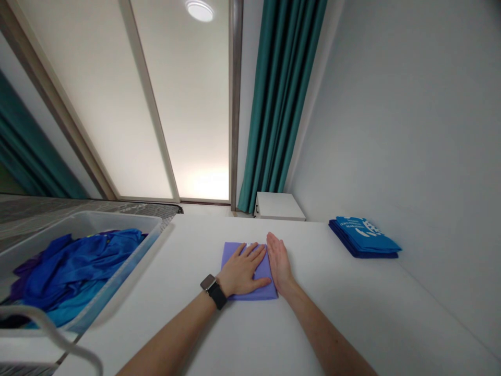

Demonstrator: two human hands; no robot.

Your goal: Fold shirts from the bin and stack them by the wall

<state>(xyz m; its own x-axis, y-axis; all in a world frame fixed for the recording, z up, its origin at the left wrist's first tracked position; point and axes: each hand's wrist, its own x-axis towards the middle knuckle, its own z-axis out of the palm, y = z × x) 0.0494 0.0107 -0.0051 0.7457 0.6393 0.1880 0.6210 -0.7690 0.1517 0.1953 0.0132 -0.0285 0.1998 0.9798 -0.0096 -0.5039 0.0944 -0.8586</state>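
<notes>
A small folded purple cloth (231, 251) lies flat on the white table (321, 313) in front of me. My left hand (241, 271), with a dark watch on its wrist, rests palm down on the cloth with fingers spread, open. My right hand (279, 262) stands on its edge along the cloth's right side, fingers straight and together, open, touching the fabric.
A clear plastic bin (129, 222) holding crumpled blue and purple garments (74, 266) stands at the left. A stack of folded blue shirts (366, 237) sits at the right by the wall. A white cabinet (278, 206) and teal curtain (279, 99) are beyond the table.
</notes>
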